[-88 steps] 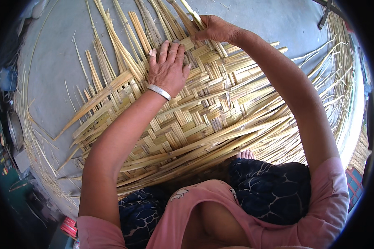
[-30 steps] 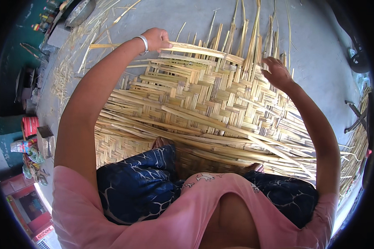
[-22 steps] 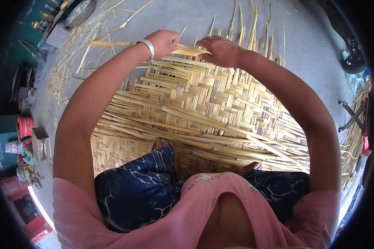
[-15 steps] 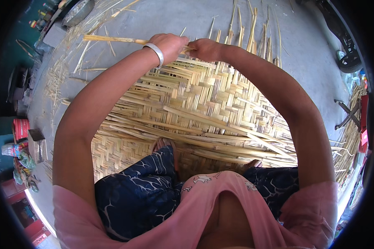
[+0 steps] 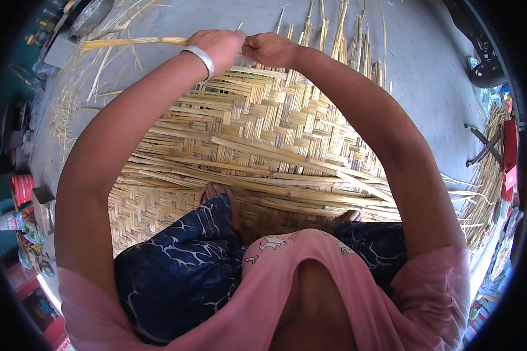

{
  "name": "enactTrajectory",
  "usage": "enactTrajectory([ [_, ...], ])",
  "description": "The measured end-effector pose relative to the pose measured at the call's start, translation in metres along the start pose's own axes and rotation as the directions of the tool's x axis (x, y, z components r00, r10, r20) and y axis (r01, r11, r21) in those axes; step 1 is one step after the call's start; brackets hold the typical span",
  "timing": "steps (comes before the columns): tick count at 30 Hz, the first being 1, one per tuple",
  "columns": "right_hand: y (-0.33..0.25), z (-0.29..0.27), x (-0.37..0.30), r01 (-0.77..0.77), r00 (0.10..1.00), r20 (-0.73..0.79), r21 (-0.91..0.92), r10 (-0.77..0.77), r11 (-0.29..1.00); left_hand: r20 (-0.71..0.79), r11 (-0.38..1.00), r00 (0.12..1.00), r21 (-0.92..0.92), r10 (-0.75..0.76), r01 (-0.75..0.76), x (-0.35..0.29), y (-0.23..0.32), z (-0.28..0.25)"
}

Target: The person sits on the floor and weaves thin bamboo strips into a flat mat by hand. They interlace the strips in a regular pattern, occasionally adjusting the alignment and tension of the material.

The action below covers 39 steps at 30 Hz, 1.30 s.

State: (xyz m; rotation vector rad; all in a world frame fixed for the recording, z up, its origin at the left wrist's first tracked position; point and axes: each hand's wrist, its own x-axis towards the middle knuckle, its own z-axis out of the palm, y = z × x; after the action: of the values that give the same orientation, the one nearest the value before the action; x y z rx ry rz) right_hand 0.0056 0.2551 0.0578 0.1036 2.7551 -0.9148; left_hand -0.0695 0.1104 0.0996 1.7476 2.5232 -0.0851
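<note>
A large woven bamboo mat [image 5: 257, 146] lies on the grey floor under me, with loose strip ends sticking out at its far edge. At that far edge my left hand [image 5: 219, 45], with a silver bangle on the wrist, is closed on a long bamboo strip [image 5: 129, 42] that runs out to the left. My right hand [image 5: 269, 50] is right beside it, fingers closed on the same strip where it meets the weave. My feet rest on the mat near my knees.
Loose bamboo strips [image 5: 76, 99] lie scattered on the floor at the left, and more are piled at the right [image 5: 486, 169]. A dark metal stand [image 5: 480, 143] and a wheel [image 5: 486, 73] are at the right. Small cans and clutter [image 5: 23, 210] line the left edge.
My right hand came from the mat's right side over to the far edge beside my left hand. Both hands now hold one strip, which has been drawn out to the left.
</note>
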Motion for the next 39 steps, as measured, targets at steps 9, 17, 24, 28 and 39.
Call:
enactTrajectory([
  [9,-0.02,0.021,-0.001,-0.144,0.985,-0.13,-0.227,0.116,0.963,0.004,0.998,0.999,0.044,-0.036,0.036,-0.004,-0.01,0.011],
  [17,-0.021,0.037,-0.003,-0.265,0.926,-0.302,-0.09,0.227,0.96,0.062,0.939,0.941,-0.076,-0.333,0.337,0.024,0.003,0.027],
  [24,-0.021,0.025,-0.015,-0.225,0.928,-0.333,-0.138,0.169,0.965,0.067,0.788,0.948,-0.54,-0.311,0.296,0.03,-0.018,0.045],
  [28,-0.025,0.022,-0.013,-0.269,0.936,-0.268,-0.118,0.23,0.956,0.0,0.87,0.984,-0.467,-0.181,0.16,0.017,-0.023,0.051],
  [39,-0.017,0.019,-0.014,-0.252,0.916,-0.363,-0.198,0.168,0.947,0.03,0.833,0.93,-0.435,-0.365,0.341,0.037,-0.002,0.038],
])
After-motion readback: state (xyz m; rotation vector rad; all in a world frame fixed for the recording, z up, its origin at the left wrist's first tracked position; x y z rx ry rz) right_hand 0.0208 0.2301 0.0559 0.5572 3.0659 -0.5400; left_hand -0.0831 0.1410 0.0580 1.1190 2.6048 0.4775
